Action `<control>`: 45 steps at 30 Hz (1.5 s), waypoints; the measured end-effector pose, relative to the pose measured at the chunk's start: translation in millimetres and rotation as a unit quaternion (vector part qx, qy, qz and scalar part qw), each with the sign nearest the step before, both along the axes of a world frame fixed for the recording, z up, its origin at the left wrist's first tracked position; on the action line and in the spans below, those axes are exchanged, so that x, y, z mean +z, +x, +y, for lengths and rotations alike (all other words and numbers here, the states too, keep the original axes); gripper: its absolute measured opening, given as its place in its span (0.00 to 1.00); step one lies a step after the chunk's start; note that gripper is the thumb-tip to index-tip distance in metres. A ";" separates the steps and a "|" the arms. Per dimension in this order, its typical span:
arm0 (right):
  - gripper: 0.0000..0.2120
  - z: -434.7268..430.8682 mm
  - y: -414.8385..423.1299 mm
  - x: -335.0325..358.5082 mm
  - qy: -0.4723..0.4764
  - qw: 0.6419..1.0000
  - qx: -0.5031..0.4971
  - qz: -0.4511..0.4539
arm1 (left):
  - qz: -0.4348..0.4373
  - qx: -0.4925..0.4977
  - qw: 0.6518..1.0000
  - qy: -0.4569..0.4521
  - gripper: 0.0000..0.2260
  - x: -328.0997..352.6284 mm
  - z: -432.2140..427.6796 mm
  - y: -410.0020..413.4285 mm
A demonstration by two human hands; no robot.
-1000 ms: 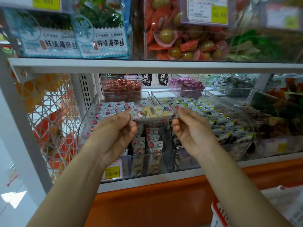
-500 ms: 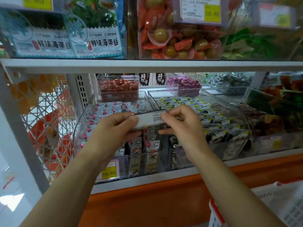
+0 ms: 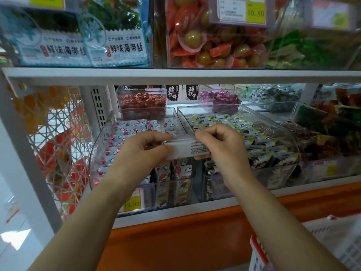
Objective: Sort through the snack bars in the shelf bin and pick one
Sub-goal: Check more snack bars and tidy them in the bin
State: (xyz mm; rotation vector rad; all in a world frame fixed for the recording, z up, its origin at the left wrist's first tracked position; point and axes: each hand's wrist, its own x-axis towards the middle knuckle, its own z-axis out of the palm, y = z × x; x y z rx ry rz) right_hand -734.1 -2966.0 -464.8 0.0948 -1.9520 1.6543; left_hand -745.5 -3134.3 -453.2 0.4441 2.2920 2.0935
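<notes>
One snack bar [image 3: 187, 148] is held level in front of the shelf, its white back with small black print facing me. My left hand [image 3: 144, 151] grips its left end, thumb under and fingers over. My right hand [image 3: 220, 145] pinches its right end. Behind and below the bar stands a clear shelf bin [image 3: 101, 141] with several bars in white wrappers with red and cloud prints. A second clear bin [image 3: 281, 122] to the right holds several black, white and yellow bars.
The white shelf board [image 3: 175, 75] above carries seaweed packs [image 3: 113, 36] and a box of orange-wrapped snacks [image 3: 214, 45]. A yellow 15.80 price tag [image 3: 132, 204] hangs on the left bin's front. A white wire side panel [image 3: 58, 143] is at left, a red-rimmed basket [image 3: 259, 253] at lower right.
The bar has been flipped from its coloured front to its white printed back. My right hand has closed in over the bar's right end, and both hands have shifted slightly.
</notes>
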 end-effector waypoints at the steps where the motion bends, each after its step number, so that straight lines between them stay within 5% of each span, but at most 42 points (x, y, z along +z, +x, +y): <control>1: 0.09 -0.8 0.4 -0.4 0.027 1.000 -0.012 0.010 | -0.003 0.007 1.000 0.003 0.05 0.1 1.7 0.7; 10: 0.04 -6.0 4.9 0.2 0.063 0.997 0.045 0.011 | -0.031 0.081 0.992 0.087 0.09 -3.6 5.5 -6.1; 13: 0.18 -0.8 4.3 1.3 0.078 0.988 0.131 -0.009 | -0.074 0.091 0.982 0.145 0.10 -2.3 5.0 -12.4; 16: 0.18 3.5 1.9 5.8 0.088 0.991 0.101 0.018 | -0.062 0.073 0.986 0.135 0.11 -0.7 7.5 -15.5; 19: 0.09 10.7 -7.2 11.9 0.049 0.998 -0.015 0.027 | 0.083 0.126 0.986 -0.074 0.12 -7.1 10.7 -24.2; 22: 0.07 16.5 -18.3 17.0 0.079 0.995 -0.059 0.026 | 0.208 0.122 0.902 -0.358 0.15 -19.5 12.6 -36.2; 24: 0.06 16.2 -26.6 20.6 0.145 0.987 -0.053 0.035 | 0.210 0.099 0.860 -0.455 0.16 -26.7 15.5 -38.3; 30: 0.18 -0.3 -58.6 34.3 0.422 0.906 -0.029 -0.005 | 0.209 0.097 0.843 -0.487 0.15 -27.6 17.2 -37.1; 35: 0.12 -16.6 -76.9 35.6 0.697 0.714 -0.019 -0.062 | 0.192 0.074 0.856 -0.474 0.15 -25.0 14.3 -35.8; 39: 0.10 -19.7 -83.1 30.8 0.762 0.628 0.046 -0.152 | 0.186 0.070 0.856 -0.478 0.15 -23.2 9.4 -39.0; 42: 0.10 -21.9 -87.6 35.1 0.762 0.626 0.067 -0.155 | 0.179 0.072 0.857 -0.478 0.13 -21.3 4.8 -42.5; 45: 0.09 -21.8 -98.1 42.2 0.701 0.705 0.028 -0.107 | 0.164 0.087 0.863 -0.470 0.13 -18.7 1.4 -42.6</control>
